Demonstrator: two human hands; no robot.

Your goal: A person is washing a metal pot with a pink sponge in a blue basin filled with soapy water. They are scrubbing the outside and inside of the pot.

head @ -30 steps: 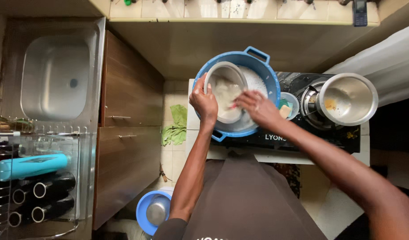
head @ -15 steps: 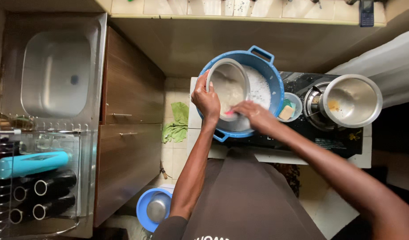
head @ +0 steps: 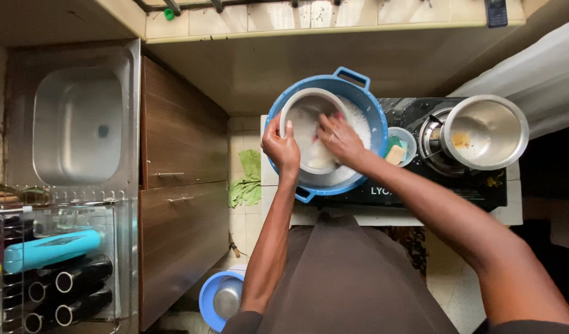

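Soapy round steel pot (head: 309,133), likely slippery, rigid: left hand (head: 282,147) fingers clamped on rim; right hand (head: 339,139) fingers spread inside, in blue plastic basin (head: 365,102).

Pot (head: 309,133) inside basin (head: 365,99), small bowl (head: 401,145) then metal pan (head: 485,130) rightward, sink (head: 77,124) far left.

Bare forearms, dark short sleeves at upper arms, dark brown apron (head: 352,278) w/ pale print.
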